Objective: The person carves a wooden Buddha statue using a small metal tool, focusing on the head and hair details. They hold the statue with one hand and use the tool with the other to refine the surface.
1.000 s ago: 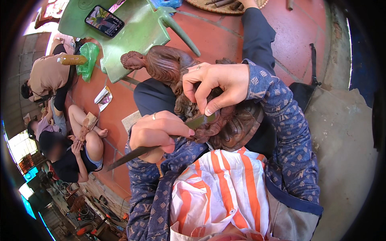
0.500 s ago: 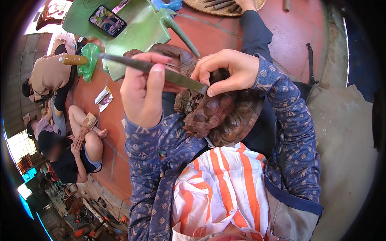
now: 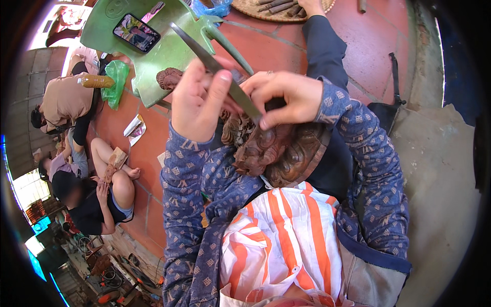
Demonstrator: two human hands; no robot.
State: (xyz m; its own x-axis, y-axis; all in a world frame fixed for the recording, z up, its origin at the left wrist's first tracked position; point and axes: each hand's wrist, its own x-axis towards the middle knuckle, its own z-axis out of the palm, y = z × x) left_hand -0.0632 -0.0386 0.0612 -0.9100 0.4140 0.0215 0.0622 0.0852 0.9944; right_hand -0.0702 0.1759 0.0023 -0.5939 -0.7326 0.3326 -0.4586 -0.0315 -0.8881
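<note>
My left hand [image 3: 197, 107] is closed around the middle of a long flat metal tool [image 3: 240, 97], thumb against its face. The narrow end points up and away to the left; whether it is a chisel or a scraper I cannot tell. At the wider lower end, the fingers and thumb of my right hand [image 3: 294, 97] pinch the tip. Beneath both hands a dark brown wood carving [image 3: 279, 153] with rounded, detailed relief rests in my lap. My hands cover part of it.
A green plastic chair [image 3: 171, 48] with a phone [image 3: 136, 33] on it stands at the far left. Beyond my right arm, a woven tray [image 3: 245, 6] holds several rod-like tools. People sit on the red tiled floor [image 3: 153, 169] to the left, one holding a carved wood piece [image 3: 113, 162].
The tool has swung from nearly level to a steeper slant, its far end moving up and right. My left hand has shifted slightly right; the carving stays in my lap.
</note>
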